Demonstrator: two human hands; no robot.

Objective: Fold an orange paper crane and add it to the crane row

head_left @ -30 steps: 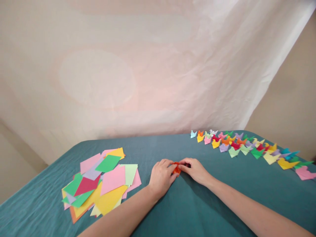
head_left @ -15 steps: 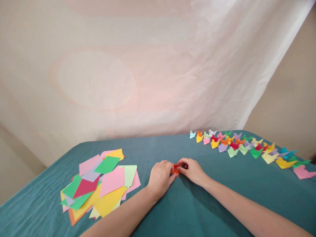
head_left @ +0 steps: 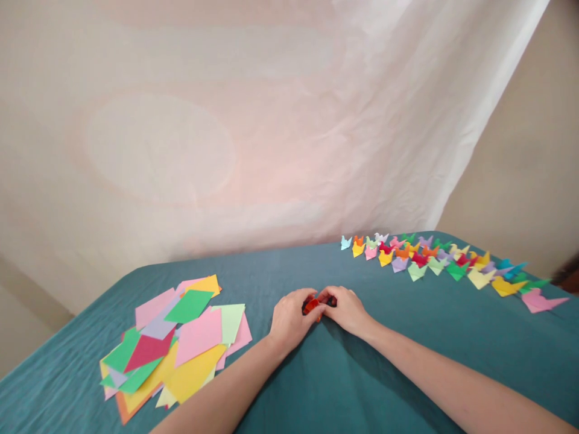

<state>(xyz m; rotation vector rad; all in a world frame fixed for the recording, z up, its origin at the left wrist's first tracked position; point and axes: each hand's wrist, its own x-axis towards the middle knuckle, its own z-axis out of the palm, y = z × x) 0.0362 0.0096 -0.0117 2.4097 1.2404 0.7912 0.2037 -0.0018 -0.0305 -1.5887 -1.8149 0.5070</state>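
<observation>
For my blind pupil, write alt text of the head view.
A left hand and right hand hold a small, folded orange-red paper piece at a teal cloth-covered table. Loose, multicoloured paper sheets lie left; rows of multicoloured folded-paper birds stand right.

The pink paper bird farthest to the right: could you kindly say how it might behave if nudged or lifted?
The pink paper bird looks like folded paper, so it is probably very light and easily tipped. Its upright creased body suggests some stiffness, though the thin pointed end could bend. The wrinkled green cloth beneath may slow any sliding.
</observation>
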